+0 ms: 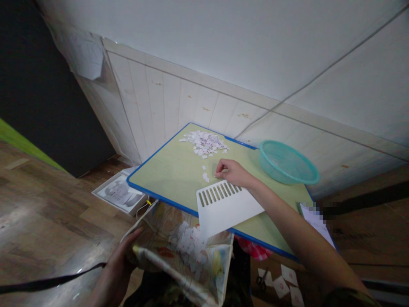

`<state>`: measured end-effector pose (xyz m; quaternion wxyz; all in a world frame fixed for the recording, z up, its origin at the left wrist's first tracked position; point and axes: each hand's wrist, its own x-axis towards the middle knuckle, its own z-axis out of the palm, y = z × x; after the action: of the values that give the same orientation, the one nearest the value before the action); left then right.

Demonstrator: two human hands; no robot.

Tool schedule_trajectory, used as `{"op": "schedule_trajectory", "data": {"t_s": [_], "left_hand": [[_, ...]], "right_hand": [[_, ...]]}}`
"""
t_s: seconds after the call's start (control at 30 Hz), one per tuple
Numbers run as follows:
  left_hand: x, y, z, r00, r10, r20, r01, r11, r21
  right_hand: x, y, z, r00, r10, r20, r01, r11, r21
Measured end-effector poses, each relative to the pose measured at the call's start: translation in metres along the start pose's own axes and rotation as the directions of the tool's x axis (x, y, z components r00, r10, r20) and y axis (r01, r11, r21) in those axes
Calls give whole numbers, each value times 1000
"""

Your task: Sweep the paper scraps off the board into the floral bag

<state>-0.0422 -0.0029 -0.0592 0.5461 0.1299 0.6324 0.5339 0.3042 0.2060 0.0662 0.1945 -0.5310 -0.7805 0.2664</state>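
Observation:
My right hand (232, 170) is over the table with thumb and fingers pinched together. Whether a paper scrap is between the fingertips is too small to tell. Just left of it lie a few loose paper scraps (205, 177). Under my right wrist rests a white slotted panel (228, 211), its lower corner reaching past the table's near edge. My left hand (123, 258) is wrapped round the rim of an open patterned bag (220, 260), its fingertips partly hidden. Inside the bag is a heap of white paper scraps (188, 243).
A pale green table (166, 170) with a blue edge stands against the wall. On it are a scrap pile (206, 143), a turquoise basket (287, 164) and papers (315, 219). An open white box (119, 194), scissors (262, 279) and printed cards (281, 286) lie below.

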Motion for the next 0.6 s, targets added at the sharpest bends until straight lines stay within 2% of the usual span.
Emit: {"op": "schedule_trajectory", "data": {"t_s": [0.23, 0.43, 0.6], "left_hand": [[-5, 4, 4, 1000, -11, 10, 11, 999, -33], [-9, 8, 7, 1000, -28, 7, 28, 999, -24], [-14, 10, 10, 1000, -7, 2, 7, 999, -38]], "right_hand": [[5, -1, 6, 1000, -11, -22, 14, 995, 101], [6, -7, 8, 997, 63, -55, -55, 990, 127], [5, -14, 6, 990, 135, 42, -141, 960, 241]]}}
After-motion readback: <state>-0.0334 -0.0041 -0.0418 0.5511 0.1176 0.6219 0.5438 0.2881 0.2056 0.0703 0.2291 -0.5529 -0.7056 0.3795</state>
